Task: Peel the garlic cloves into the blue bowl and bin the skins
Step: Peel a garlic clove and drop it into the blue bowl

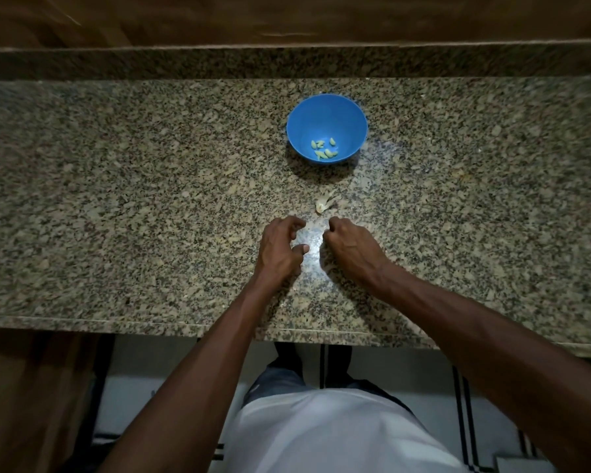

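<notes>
Your white shirt [338, 435] fills the bottom of the view, and from it both your bare forearms reach over the near edge of the granite counter [116, 199] toward its middle. Your left hand [280, 247] hovers just above or on the stone with its fingers curled like a claw, thumb tip out toward the gap between the hands; no clove or skin shows inside it, though its palm faces down and cannot be seen. Your right hand [348, 244] sits just beside it, knuckles up, fingers folded tightly under into a fist; whether it pinches something beneath cannot be told from this angle. Just beyond your fingertips, between the hands and the bowl, a small pale scrap of garlic skins [325, 203] lies on the counter, touching neither hand. Farther toward the back edge, slightly right of centre, the blue bowl [326, 110] stands upright with a handful of peeled garlic cloves [324, 149] lying loose on its bottom. Behind the counter's raised back lip runs a brown wooden surface [287, 18], and below the near edge a pale tiled floor [406, 370] with dark lines shows.
</notes>
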